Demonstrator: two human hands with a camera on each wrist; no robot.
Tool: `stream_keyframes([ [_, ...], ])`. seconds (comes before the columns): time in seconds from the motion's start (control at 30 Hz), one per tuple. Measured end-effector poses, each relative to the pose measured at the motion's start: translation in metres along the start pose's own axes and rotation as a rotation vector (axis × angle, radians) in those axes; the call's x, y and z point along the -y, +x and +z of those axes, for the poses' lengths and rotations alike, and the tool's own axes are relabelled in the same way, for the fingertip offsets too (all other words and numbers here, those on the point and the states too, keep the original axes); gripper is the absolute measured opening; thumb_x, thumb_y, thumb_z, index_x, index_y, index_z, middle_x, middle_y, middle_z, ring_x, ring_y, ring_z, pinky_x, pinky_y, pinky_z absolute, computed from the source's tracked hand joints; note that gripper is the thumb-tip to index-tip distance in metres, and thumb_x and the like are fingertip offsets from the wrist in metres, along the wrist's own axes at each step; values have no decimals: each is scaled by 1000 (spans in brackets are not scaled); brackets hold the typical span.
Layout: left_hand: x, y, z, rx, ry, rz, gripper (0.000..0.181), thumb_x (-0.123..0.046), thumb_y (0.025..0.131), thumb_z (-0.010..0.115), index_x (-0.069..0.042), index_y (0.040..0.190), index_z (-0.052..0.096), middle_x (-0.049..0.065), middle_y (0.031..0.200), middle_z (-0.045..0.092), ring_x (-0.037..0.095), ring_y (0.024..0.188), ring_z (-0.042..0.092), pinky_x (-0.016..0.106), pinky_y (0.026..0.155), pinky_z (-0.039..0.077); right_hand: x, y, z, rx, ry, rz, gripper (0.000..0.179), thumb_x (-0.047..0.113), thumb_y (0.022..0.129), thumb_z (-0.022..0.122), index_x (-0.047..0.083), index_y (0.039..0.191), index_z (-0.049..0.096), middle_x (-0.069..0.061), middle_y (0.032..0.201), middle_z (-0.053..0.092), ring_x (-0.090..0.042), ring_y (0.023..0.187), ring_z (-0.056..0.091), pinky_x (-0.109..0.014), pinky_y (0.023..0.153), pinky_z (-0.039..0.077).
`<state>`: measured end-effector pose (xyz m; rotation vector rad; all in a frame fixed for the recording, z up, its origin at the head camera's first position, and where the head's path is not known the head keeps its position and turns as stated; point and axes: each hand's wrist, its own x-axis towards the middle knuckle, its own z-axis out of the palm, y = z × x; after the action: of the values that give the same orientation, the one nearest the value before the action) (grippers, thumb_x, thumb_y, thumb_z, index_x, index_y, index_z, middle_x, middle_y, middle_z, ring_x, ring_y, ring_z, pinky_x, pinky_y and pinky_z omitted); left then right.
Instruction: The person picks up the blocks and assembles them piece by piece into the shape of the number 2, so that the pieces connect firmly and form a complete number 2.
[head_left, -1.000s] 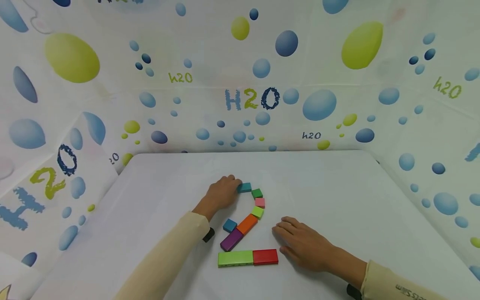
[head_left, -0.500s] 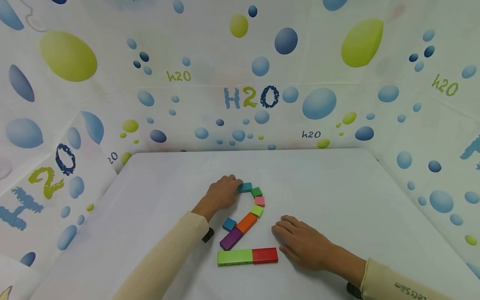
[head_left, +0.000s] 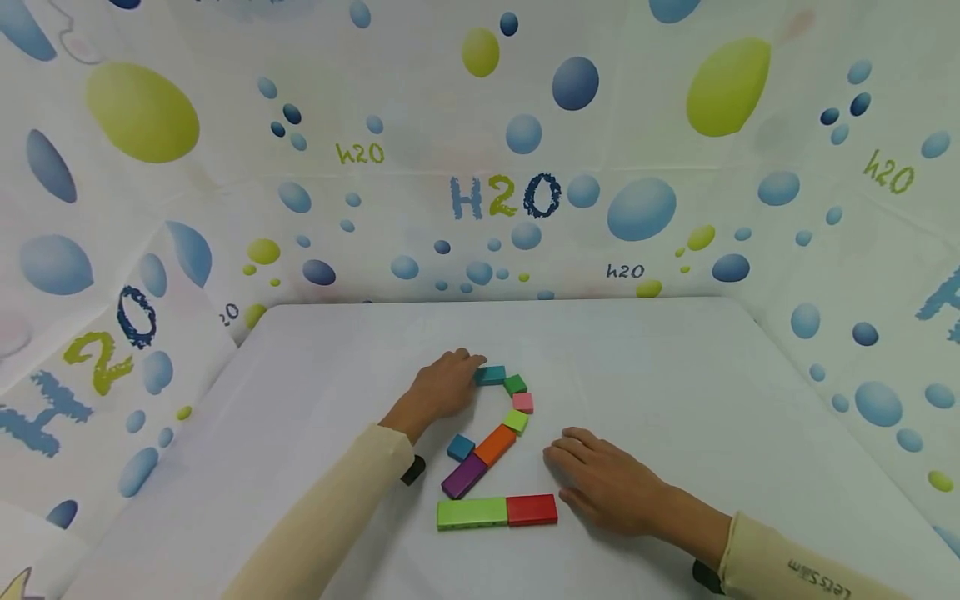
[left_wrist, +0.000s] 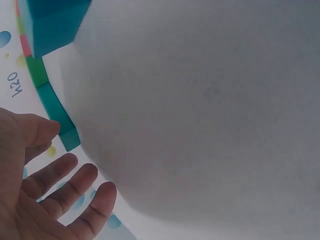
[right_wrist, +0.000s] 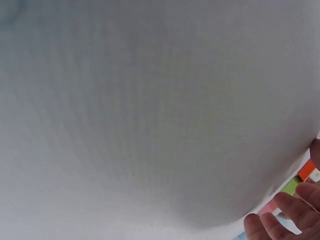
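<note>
Colored blocks lie on the white table in a curved row, like a figure 2. My left hand [head_left: 446, 385] is at the row's far end, its thumb and index finger around the left end of a teal block [head_left: 491, 376]. In the left wrist view, the thumb [left_wrist: 40, 130] overlaps that teal block [left_wrist: 55, 107], while the other fingers spread loosely below. A green block [head_left: 515, 384], pink block [head_left: 522, 403] and lime block [head_left: 515, 422] continue the curve. My right hand [head_left: 607, 485] rests on the table right of the blocks, fingers relaxed and holding nothing.
Orange [head_left: 496, 446] and purple [head_left: 464, 477] blocks form the diagonal, with a blue block [head_left: 461, 447] beside them. Nearer, a long light-green block [head_left: 472, 513] meets a red one [head_left: 532, 510]. A patterned sheet [head_left: 420, 108] hangs behind the table [head_left: 660, 358].
</note>
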<state>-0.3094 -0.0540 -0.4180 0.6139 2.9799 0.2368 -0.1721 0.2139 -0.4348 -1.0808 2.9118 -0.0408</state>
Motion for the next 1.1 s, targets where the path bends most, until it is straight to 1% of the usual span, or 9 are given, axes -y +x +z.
stream_keyframes([
  [0.1, 2, -6, -4, -7, -24, 0, 46, -23, 100, 61, -15, 145, 54, 9, 136, 56, 24, 119, 55, 46, 100, 53, 0, 1, -2, 8, 9, 6, 63, 42, 93, 71, 16, 146, 50, -3, 143, 55, -27, 139, 44, -45, 109, 47],
  [0.2, 5, -15, -8, -4, -46, 34, 37, -25, 97, 65, -16, 133, 61, 6, 127, 59, 21, 110, 56, 42, 94, 55, 0, 2, -4, 13, 15, 6, 62, 41, 93, 71, 16, 146, 51, -3, 143, 56, -27, 139, 44, -45, 109, 46],
  [0.27, 6, -23, -11, 30, -75, 69, 31, -26, 95, 68, -18, 125, 65, 2, 120, 60, 18, 105, 56, 39, 91, 56, 0, 3, -5, 10, 19, 0, 61, 40, 94, 71, 16, 146, 51, -3, 143, 56, -27, 139, 44, -45, 109, 46],
  [0.33, 7, -31, -14, 89, -118, 110, 26, -25, 94, 69, -20, 119, 67, -1, 116, 60, 17, 104, 56, 38, 91, 55, 0, 3, -5, 6, 19, -11, 58, 38, 95, 70, 16, 145, 52, -3, 143, 56, -26, 139, 44, -45, 109, 46],
  [0.47, 6, -46, -20, 200, -205, 184, 25, -21, 91, 70, -22, 116, 69, -5, 114, 61, 16, 108, 54, 39, 92, 53, 0, 4, -5, -17, 26, -39, 52, 31, 97, 68, 17, 144, 52, -2, 142, 56, -25, 139, 44, -44, 109, 47],
  [0.6, 7, -56, -21, 250, -231, 226, 27, -19, 87, 74, -21, 113, 72, -7, 114, 61, 17, 109, 54, 39, 92, 53, 0, 5, -3, -43, 34, -70, 45, 27, 100, 64, 17, 143, 53, 0, 141, 56, -23, 139, 44, -42, 110, 46],
  [0.73, 10, -61, -19, 252, -215, 246, 26, -19, 84, 78, -21, 109, 74, -8, 110, 62, 17, 108, 54, 37, 91, 52, 3, 6, -3, -53, 85, -79, 42, 24, 101, 62, 18, 142, 53, 2, 141, 57, -21, 138, 44, -40, 109, 46],
  [0.9, 16, -62, -16, 226, -223, 243, 21, -21, 83, 80, -21, 104, 76, -9, 106, 63, 15, 106, 53, 38, 92, 52, 11, 5, -5, -42, 179, -87, 41, 23, 101, 61, 18, 142, 54, 4, 141, 56, -19, 138, 43, -40, 108, 48],
  [1.1, 24, -57, -12, 193, -218, 204, 21, -22, 86, 80, -18, 106, 77, -8, 105, 63, 15, 107, 53, 38, 95, 52, 19, 3, -9, -21, 197, -105, 41, 26, 103, 59, 18, 142, 54, 4, 141, 56, -19, 138, 43, -42, 109, 46],
])
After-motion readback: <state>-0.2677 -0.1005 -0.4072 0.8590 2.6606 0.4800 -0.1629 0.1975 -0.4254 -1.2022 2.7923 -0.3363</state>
